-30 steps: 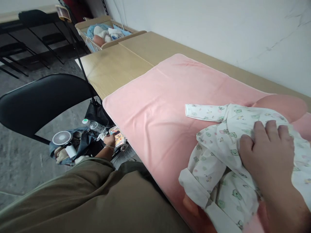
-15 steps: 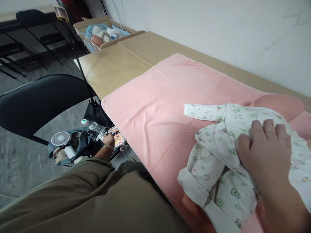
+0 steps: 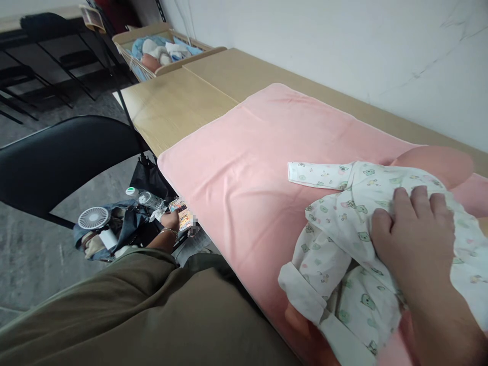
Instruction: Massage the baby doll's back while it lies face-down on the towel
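The right hand (image 3: 417, 236) rests palm down on a white patterned garment (image 3: 366, 203), its thumb held apart and its fingers slightly spread. The garment lies rumpled on a pink blanket (image 3: 244, 157) spread over the tabletop (image 3: 179, 101). One sleeve (image 3: 318, 175) stretches toward the tabletop's far end, while a folded white cuff (image 3: 303, 291) sits near the edge on the person's side. Between the garment and the wall-side edge shows a rounded peach-coloured shape (image 3: 438, 161), partly covered by the cloth.

Below the person's-side edge, the left hand (image 3: 170, 220) grips a phone (image 3: 183, 214) with its screen lit. Just beside that hand is a clear bottle (image 3: 149, 200); a white fan (image 3: 93, 218) lies on a denim bundle (image 3: 129, 223) near a black chair (image 3: 68, 157). At the tabletop's far end, a wooden crib (image 3: 209, 52) holds blue and white cloths (image 3: 156, 48).
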Available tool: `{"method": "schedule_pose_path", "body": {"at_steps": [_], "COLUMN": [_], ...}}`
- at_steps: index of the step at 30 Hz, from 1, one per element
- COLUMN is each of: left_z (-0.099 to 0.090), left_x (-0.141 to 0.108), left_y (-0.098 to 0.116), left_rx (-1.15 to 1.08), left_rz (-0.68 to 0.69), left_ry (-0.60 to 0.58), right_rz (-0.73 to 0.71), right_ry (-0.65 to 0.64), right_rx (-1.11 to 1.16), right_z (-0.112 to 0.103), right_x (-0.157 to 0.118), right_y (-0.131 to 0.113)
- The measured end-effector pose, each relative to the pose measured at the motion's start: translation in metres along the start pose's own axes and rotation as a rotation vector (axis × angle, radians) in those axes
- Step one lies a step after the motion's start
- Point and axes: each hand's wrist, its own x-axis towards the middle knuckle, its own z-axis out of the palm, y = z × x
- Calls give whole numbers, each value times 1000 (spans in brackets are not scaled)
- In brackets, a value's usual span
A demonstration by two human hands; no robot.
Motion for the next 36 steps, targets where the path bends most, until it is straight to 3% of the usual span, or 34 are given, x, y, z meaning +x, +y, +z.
{"method": "schedule_pose_path", "body": {"at_steps": [11, 36], "left_z": [-1, -20], "left_x": [-1, -30], "left_y": [-1, 18], "left_rx": [15, -27], "left_rz": [30, -22], "left_ry": [-3, -43], "right_rz": [10, 14], "right_ry": [15, 34], "right_rx": [41, 105], "right_z": [4, 5], "right_x": [-2, -3], "right_y": [1, 1]}}
